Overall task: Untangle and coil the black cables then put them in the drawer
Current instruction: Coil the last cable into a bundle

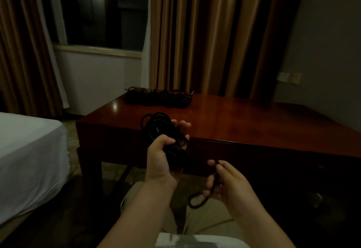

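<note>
My left hand (162, 159) grips a coil of black cable (156, 128) in front of the desk's near edge, its loops standing up above my fingers. From the coil a loose tail (197, 200) runs down to the right, and my right hand (228, 181) pinches it between thumb and fingers; a small loop hangs below that hand. A second pile of black cables (158, 97) lies on the far left part of the reddish wooden desk (244, 118). The drawer front (254, 152) under the desk top looks closed.
A bed with a white sheet (29, 150) stands to the left. Brown curtains (205, 32) and a dark window (101, 9) are behind the desk. A wall socket (289, 77) sits at the right. My knees (136, 195) are below my hands.
</note>
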A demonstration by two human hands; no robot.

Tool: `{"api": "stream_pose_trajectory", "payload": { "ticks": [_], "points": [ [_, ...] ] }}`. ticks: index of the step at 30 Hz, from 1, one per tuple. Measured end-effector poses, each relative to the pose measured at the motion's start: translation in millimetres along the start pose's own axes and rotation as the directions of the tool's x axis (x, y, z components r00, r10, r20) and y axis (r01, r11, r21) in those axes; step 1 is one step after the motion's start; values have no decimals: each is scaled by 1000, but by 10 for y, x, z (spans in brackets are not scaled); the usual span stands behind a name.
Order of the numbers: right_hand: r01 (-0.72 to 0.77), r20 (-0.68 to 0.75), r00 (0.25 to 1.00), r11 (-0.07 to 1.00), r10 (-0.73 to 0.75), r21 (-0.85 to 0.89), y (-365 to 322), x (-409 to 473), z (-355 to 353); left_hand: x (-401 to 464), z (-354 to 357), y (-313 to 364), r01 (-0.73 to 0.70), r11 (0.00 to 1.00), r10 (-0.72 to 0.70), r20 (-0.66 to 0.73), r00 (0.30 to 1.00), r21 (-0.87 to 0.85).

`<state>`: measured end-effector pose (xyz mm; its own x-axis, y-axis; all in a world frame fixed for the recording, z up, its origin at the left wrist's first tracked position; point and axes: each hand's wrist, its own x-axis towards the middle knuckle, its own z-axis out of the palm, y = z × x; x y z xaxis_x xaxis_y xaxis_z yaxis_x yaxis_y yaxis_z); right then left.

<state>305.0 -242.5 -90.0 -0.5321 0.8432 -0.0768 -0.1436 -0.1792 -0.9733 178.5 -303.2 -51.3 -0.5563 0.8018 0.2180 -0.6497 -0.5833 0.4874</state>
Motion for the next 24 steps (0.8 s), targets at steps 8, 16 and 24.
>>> {"api": "stream_pose_trajectory", "payload": {
  "ticks": [8,16,24],
  "points": [
    [59,60,995,9,83,-998,-147,391,-28,-71,-45,57,46,999,-47,-90,995,-8],
    [404,-11,879,757,-476,-513,345,179,653,-114,19,96,22,996,-32,-115,993,-92],
    [431,240,902,723,-359,-540,143,95,557,-35,-26,246,-26,997,15,-174,985,-66]
  ]
}}
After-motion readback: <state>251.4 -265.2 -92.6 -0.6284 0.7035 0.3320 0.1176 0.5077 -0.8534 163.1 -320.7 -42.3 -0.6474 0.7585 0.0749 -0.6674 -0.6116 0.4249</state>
